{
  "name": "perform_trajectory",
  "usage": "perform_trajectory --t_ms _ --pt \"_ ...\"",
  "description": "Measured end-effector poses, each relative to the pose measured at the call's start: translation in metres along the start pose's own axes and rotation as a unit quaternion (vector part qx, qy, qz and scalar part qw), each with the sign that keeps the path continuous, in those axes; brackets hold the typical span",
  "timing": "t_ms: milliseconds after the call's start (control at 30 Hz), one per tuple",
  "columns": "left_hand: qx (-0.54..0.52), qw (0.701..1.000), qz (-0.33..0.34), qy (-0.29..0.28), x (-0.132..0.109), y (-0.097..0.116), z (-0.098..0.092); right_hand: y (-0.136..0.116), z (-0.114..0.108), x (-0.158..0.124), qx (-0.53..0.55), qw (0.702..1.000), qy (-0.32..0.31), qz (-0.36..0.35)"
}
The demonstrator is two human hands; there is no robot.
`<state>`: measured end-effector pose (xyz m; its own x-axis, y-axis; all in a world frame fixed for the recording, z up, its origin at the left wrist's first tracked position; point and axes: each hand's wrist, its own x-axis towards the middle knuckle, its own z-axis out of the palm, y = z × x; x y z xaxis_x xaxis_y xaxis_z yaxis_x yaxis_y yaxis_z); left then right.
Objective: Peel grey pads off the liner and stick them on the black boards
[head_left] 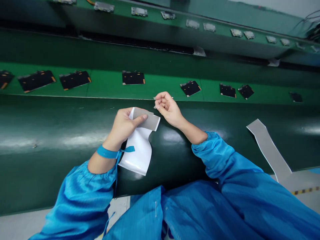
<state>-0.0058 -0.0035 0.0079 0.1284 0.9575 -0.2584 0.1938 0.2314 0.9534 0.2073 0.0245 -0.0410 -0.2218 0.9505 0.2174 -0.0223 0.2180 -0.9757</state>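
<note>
My left hand (126, 125) grips a strip of grey adhesive sheet (151, 121) on white glossy backing, thumb pressed on the grey face. The white backing (137, 151) curls down below that hand over the bench. A blue band circles the left wrist. Just right of the sheet and apart from it, my right hand (168, 108) is raised with its fingers curled together. Small greyish bits (154, 107) show at its fingertips, too small to make out fully. The nearest black circuit board (133, 78) lies on the green belt beyond my hands.
Several more black boards, one of them a tilted board (190, 88), lie along the green belt (107, 90). Another grey strip (268, 146) rests at the right, over the front edge of the dark green bench (62, 166). Small metallic parts (139, 12) line the upper shelf.
</note>
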Motion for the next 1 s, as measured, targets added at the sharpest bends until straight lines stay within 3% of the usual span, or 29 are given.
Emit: perform_trajectory --t_ms 133,267,433,567,633,733,1000 --pt "0.004 0.996 0.035 -0.079 -0.002 -0.002 0.008 0.005 -0.002 0.014 -0.014 0.999 0.022 -0.027" --pt "0.017 0.987 0.062 -0.147 -0.003 -0.008 0.015 0.006 0.014 0.068 -0.077 0.996 -0.012 -0.044" --pt "0.049 0.976 0.075 -0.199 -0.006 -0.013 0.016 0.011 0.086 0.164 -0.161 0.973 -0.151 -0.062" --pt "0.061 0.968 0.089 -0.226 -0.007 -0.012 0.014 0.023 0.154 0.217 -0.194 0.947 -0.248 -0.061" --pt "0.06 0.964 0.098 -0.24 -0.007 -0.012 0.014 0.029 0.177 0.23 -0.207 0.937 -0.276 -0.05" --pt "0.066 0.959 0.117 -0.249 -0.006 -0.012 0.015 0.038 0.193 0.237 -0.22 0.929 -0.295 -0.029" --pt "0.114 0.953 0.145 -0.241 -0.006 -0.01 0.016 0.045 0.181 0.234 -0.238 0.933 -0.271 -0.012"
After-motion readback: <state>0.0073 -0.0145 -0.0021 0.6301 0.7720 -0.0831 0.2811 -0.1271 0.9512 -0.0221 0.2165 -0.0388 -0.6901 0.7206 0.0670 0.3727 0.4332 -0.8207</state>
